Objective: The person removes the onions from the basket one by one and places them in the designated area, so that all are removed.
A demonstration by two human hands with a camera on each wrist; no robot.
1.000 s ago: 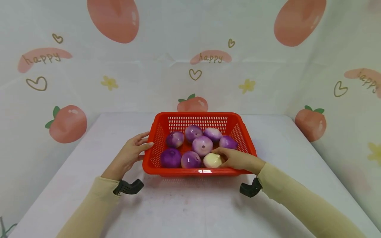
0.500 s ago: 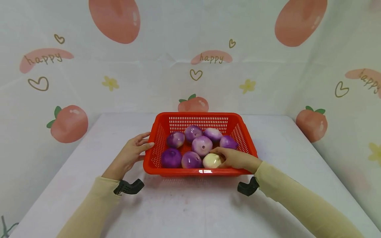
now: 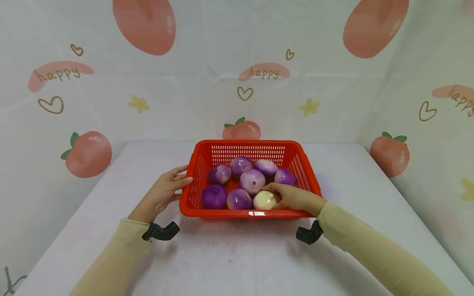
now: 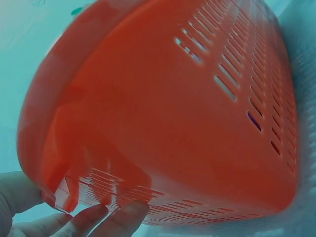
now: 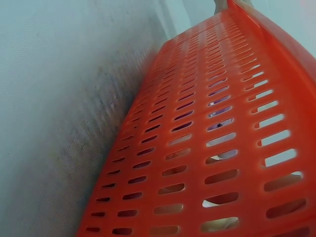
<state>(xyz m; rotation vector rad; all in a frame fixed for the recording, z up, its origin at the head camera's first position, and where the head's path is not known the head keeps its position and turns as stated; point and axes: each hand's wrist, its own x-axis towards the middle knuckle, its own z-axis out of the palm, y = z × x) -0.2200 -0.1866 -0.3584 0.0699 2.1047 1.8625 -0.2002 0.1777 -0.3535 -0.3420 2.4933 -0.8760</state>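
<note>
At the left, the left hand (image 3: 163, 191) grips the end of the red basket (image 3: 222, 213), its thumb over the rim and its other fingers against the outside wall, as the left wrist view also shows. Inside, at the left end, a dark purple onion (image 3: 214, 198) sits in the front corner with a smaller purple onion (image 3: 220, 174) behind it. Next come a front purple onion (image 3: 238, 200), a back purple onion (image 3: 241, 166) and, between the rows, a central purple onion (image 3: 252, 181). Right of the front one is the pale onion (image 3: 263, 200), inside the basket near its front wall, with the right hand (image 3: 296, 197) curled round its right side and gripping it. A whitish purple onion (image 3: 266, 167) and a pointed purple onion (image 3: 285, 176) fill the back right. The step in hand seems to be handling the pale onion while the basket is steadied. Whether its weight rests on the basket floor cannot be told. Lifting it would call for a firm pinch clear of its neighbours; leaving it, for loosening the fingers gently.
</note>
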